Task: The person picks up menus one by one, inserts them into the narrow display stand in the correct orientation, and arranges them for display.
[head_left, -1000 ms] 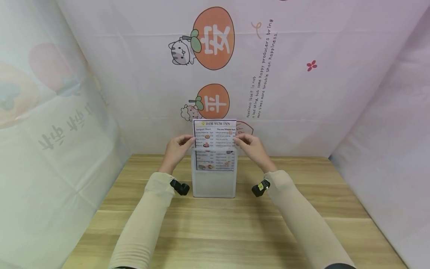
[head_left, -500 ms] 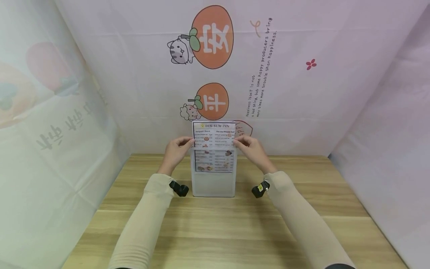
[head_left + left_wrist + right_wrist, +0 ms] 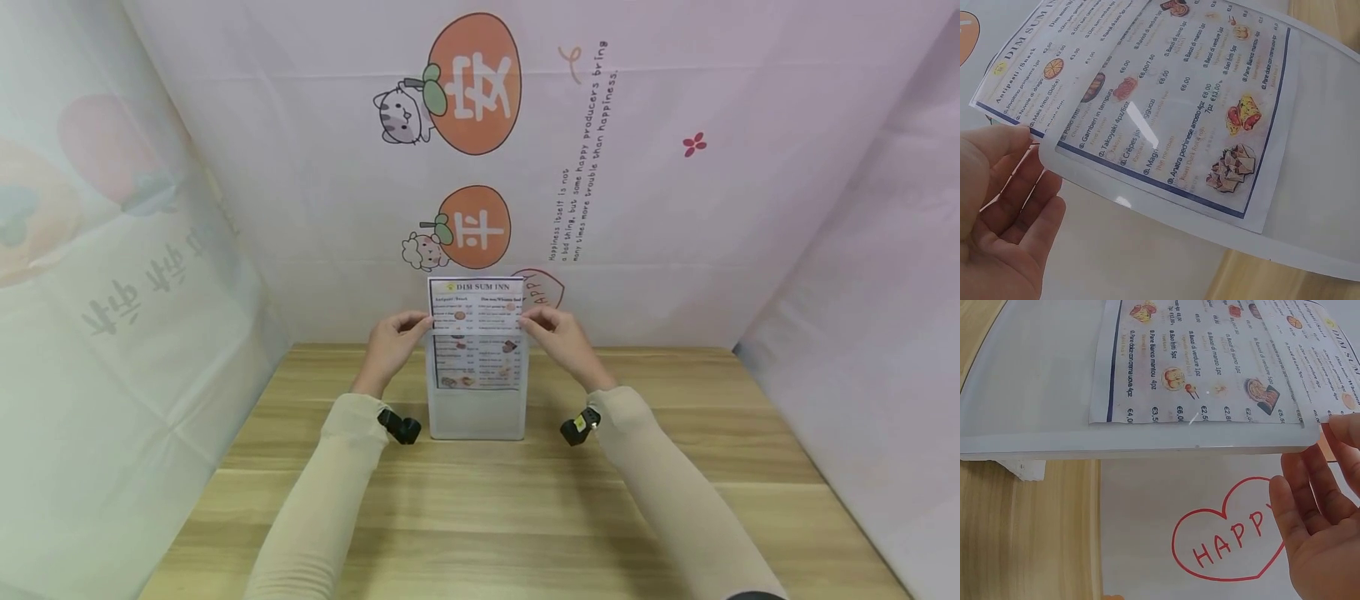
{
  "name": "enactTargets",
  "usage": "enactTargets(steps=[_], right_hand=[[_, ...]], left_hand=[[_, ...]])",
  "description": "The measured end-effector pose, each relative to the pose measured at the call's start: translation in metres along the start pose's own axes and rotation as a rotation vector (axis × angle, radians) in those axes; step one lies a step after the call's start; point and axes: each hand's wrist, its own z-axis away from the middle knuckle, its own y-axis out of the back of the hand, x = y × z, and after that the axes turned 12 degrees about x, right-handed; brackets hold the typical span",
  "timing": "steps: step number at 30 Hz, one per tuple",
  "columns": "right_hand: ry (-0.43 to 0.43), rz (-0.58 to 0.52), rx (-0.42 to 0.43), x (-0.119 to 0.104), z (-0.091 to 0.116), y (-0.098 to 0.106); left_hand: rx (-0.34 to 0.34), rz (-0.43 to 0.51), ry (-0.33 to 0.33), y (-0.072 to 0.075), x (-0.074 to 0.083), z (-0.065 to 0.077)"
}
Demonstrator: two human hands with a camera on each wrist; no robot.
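Observation:
A printed paper menu (image 3: 476, 293) headed "DIM SUM INN" stands partly inside a clear, white-edged upright sign holder (image 3: 478, 417). Its upper part sticks out over the holder's top edge, while the lower part shows through the clear front. My left hand (image 3: 392, 348) pinches the menu's left edge between thumb and forefinger, just above the holder's corner. On the opposite edge, my right hand (image 3: 564, 343) pinches the sheet at the same height. In the left wrist view the other fingers of the left hand (image 3: 1010, 215) lie behind the holder's corner.
The holder stands on a wood-grain table (image 3: 480, 517). Behind it hangs a pale printed cloth (image 3: 315, 183) with orange fruit drawings, and more cloth closes off both sides. A small white support foot (image 3: 1025, 469) juts from the holder's back in the right wrist view.
Both hands have moved slightly downward with the menu, which has slid a little deeper into the holder. The holder stays in place.

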Motion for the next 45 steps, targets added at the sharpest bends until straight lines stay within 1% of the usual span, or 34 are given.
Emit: enactTargets(steps=[7,21,22,28,29,33,36,40,45], right_hand=[[-0.024,0.023,0.001,0.004,0.003,-0.001],[0.000,0.003,0.003,0.011,0.004,-0.005],[-0.005,0.002,-0.001,0.006,0.005,-0.004],[-0.017,0.001,-0.003,0.005,0.006,-0.005],[-0.015,0.000,0.001,0.010,0.004,-0.006],[-0.024,-0.001,0.000,0.011,0.005,-0.006],[-0.024,0.000,-0.001,0.011,0.005,-0.007],[-0.037,-0.004,0.002,0.012,0.005,-0.007],[-0.042,-0.007,0.003,0.012,0.005,-0.007]], left_hand=[[-0.009,0.004,0.007,-0.001,-0.003,0.002],[-0.017,-0.004,0.006,0.000,-0.010,0.002],[-0.016,-0.004,0.004,0.000,-0.010,0.002],[-0.018,0.011,0.009,0.001,-0.012,0.002],[-0.020,0.010,0.011,0.001,-0.012,0.002],[-0.028,0.009,0.023,0.001,-0.010,0.000],[-0.023,0.011,0.016,0.001,-0.005,-0.001],[-0.006,0.018,-0.017,0.003,0.002,-0.003],[-0.006,0.020,-0.042,0.005,0.009,-0.004]])
